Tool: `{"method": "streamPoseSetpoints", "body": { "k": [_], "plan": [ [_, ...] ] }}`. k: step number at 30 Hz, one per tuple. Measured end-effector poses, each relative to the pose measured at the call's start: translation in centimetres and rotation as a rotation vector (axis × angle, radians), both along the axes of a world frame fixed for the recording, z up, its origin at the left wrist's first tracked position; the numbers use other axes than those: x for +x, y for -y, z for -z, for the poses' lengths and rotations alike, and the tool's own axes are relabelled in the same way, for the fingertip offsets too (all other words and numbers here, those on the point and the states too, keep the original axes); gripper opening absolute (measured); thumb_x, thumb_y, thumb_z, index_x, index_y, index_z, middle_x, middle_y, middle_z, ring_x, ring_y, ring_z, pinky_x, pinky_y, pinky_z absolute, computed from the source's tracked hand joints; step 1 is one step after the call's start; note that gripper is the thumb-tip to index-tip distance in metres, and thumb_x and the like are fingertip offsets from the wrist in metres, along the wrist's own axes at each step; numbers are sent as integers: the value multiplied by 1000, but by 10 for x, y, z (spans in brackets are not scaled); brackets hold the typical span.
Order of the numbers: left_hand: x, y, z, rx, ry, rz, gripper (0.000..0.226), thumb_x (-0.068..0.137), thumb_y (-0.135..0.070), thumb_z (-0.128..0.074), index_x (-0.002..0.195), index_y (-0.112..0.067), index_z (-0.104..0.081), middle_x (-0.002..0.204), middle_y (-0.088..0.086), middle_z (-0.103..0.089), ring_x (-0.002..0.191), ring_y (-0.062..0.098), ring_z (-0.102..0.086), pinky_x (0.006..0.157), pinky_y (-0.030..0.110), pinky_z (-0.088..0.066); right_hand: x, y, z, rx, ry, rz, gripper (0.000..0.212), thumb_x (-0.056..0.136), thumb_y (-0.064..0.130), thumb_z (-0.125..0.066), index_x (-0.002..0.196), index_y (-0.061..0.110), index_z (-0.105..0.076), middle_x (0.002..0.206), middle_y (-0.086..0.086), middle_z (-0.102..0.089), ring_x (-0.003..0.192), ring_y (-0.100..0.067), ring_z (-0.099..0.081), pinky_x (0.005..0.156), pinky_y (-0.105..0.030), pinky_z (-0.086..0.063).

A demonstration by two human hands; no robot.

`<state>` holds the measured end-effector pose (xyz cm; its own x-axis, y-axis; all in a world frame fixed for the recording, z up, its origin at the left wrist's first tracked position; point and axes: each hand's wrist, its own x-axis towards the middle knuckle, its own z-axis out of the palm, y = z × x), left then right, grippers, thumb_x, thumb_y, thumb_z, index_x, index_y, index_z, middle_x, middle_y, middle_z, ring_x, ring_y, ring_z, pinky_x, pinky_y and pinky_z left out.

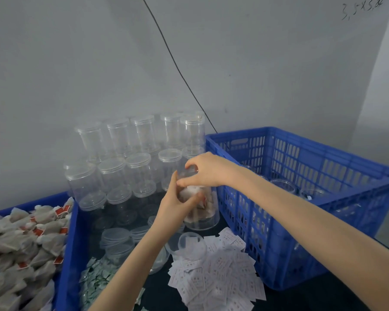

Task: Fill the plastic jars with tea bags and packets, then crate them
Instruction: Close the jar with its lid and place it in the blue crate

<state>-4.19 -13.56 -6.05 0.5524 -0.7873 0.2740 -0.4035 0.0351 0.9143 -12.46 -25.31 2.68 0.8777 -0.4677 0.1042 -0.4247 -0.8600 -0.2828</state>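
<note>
Bracing filled jar with left hand gripping its body, so right hand fingers curled round lid can cap it beside crate.

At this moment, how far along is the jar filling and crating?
Done: several jars already stand in the blue crate. In hand: the left hand grips a jar holding tea bags while the right hand is on its lid. Left: stacked empty jars, loose tea bags and white packets.
</note>
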Motion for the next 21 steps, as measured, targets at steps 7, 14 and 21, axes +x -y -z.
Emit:
{"method": "streamPoseSetpoints", "body": {
  "k": [7, 14, 21],
  "plan": [
    [1, 12, 0, 18, 47, 19, 64, 90, -26, -64, 146, -26, -32, 135, -15, -45, 123, 2, -45, 96, 20, -39, -10, 54, -61, 18, 254, 79, 65, 82, 69, -59, 126, 21, -64, 131, -2, -61, 104, -14, -56, 86, -28, -39],
    [1, 32, 7, 50, 39, 91, 25, 92, -7, -58, 105, -27, -65, 103, -12, -69, 95, -5, -63, 89, 16, -50, -7, 130, -81, -10, 445, 302, 65, 83, 64, -61, 125, 15, -62, 127, -5, -63, 94, -15, -51, 80, -29, -36],
    [9, 61, 3, -1, -39, 131, 28, 94, -6, -53, 96, -30, -66, 85, -14, -72, 87, 0, -66, 81, 16, -50, -1, 183, -50, -126, 382, 467, 72, 83, 63, -59, 135, 13, -54, 131, -9, -60, 112, -28, -59, 76, -30, -40]
  ]
}}
